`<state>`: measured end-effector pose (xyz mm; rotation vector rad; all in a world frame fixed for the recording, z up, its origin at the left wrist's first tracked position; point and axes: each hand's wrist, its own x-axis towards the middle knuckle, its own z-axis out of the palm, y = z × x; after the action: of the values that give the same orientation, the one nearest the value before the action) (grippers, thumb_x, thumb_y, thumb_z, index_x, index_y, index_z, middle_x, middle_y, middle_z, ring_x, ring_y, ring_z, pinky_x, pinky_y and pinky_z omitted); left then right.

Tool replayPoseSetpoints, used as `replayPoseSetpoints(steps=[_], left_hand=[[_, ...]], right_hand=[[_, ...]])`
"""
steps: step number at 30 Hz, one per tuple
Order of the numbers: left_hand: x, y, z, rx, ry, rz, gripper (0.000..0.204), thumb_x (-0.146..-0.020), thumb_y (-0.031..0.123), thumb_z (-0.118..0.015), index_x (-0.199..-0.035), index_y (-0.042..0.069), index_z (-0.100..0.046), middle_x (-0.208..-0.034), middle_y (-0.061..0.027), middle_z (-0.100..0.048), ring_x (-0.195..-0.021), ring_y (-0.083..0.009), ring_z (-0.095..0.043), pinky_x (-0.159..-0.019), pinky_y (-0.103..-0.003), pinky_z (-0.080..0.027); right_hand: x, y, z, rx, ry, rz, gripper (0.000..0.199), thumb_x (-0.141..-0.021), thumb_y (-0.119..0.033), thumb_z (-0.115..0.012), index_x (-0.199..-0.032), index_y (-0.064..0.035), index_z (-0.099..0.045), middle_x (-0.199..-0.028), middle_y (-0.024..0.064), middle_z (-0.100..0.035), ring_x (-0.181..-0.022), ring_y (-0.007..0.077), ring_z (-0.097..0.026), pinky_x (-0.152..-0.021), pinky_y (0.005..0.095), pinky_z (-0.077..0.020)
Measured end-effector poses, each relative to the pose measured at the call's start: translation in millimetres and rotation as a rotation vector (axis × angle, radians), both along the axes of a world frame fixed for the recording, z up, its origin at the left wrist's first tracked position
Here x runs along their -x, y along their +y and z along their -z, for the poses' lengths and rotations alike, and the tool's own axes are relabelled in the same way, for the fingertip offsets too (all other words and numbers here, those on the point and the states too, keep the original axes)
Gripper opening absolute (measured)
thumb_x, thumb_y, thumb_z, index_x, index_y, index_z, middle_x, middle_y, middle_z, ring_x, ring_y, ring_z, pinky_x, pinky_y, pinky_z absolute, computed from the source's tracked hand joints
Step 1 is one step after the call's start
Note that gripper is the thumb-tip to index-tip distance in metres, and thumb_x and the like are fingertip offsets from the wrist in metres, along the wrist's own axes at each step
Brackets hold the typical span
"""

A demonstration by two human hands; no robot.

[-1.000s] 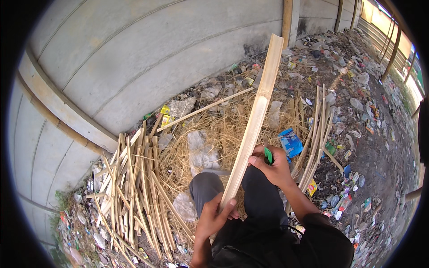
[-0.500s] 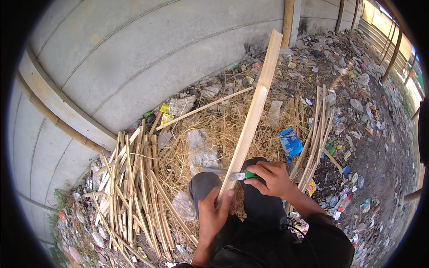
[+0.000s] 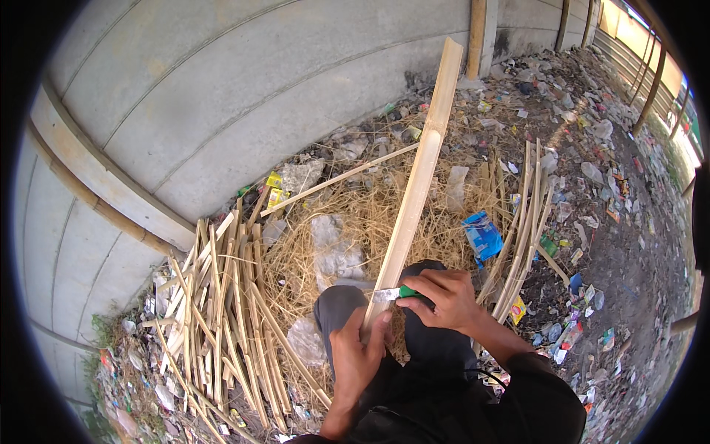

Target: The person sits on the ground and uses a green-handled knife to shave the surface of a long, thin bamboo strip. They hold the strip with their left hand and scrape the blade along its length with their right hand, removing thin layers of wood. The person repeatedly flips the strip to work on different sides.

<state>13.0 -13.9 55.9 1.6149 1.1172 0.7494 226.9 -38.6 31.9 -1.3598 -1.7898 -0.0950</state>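
Littered ground by wall (image 3: 244, 96): knife (image 3: 396, 294) at bamboo slat (image 3: 414, 192) edge.

Left of the knees: pile of split strips (image 3: 214, 311) covers the ground up to the wall (image 3: 222, 111); no bare ground there. Straight ahead: slat (image 3: 414, 192) runs from lap up toward the wall, dividing the space. Straw bed (image 3: 362, 222) to both sides of it is low and passable above. Right: second strip bundle (image 3: 525, 222) stands in the way; beyond it, littered ground (image 3: 629, 259) lies open.
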Motion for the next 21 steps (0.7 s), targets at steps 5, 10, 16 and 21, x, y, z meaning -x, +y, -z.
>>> replayPoseSetpoints(steps=[5,10,16,21], left_hand=[[12.0,-11.7,5.6,0.017,0.070,0.027,0.028,-0.107,0.021,-0.070,-0.094,-0.003,-0.068,-0.066,-0.0093,-0.072,-0.050,-0.0098,-0.061,-0.046,-0.027,-0.044],[19.3,-22.9,6.0,0.120,0.074,0.049,0.028,-0.108,0.021,-0.069,-0.095,-0.004,-0.068,-0.067,-0.0098,-0.073,-0.050,-0.0111,-0.062,-0.047,-0.028,-0.046],[16.2,-12.5,3.5,0.037,0.045,0.008,0.025,-0.108,0.019,-0.068,-0.100,-0.004,-0.069,-0.072,-0.0104,-0.075,-0.052,-0.0109,-0.064,-0.048,-0.027,-0.047],[7.2,-12.4,-1.1,-0.053,0.028,-0.009,0.021,-0.107,0.018,-0.069,-0.104,-0.002,-0.071,-0.074,-0.0098,-0.077,-0.052,-0.0112,-0.065,-0.048,-0.028,-0.048]], right_hand=[[-35.4,15.2,0.0,-0.030,0.168,0.256,0.024,-0.094,-0.026,-0.083,-0.108,-0.0070,-0.076,-0.089,0.0086,-0.077,-0.072,0.0264,-0.075,-0.061,0.0342,-0.0564],[-73.5,21.5,-1.1,-0.089,0.266,0.304,0.026,-0.095,-0.022,-0.081,-0.110,-0.0022,-0.075,-0.090,0.0131,-0.077,-0.070,0.0299,-0.074,-0.062,0.0360,-0.0561],[-28.8,2.9,10.3,-0.015,0.148,-0.004,0.027,-0.090,-0.025,-0.086,-0.107,-0.0063,-0.075,-0.085,0.0078,-0.075,-0.066,0.0262,-0.072,-0.059,0.0348,-0.0553],[-7.7,6.7,8.9,-0.045,0.115,-0.085,0.033,-0.087,-0.029,-0.089,-0.107,-0.0074,-0.075,-0.081,0.0061,-0.073,-0.064,0.0246,-0.071,-0.055,0.0345,-0.0541]])
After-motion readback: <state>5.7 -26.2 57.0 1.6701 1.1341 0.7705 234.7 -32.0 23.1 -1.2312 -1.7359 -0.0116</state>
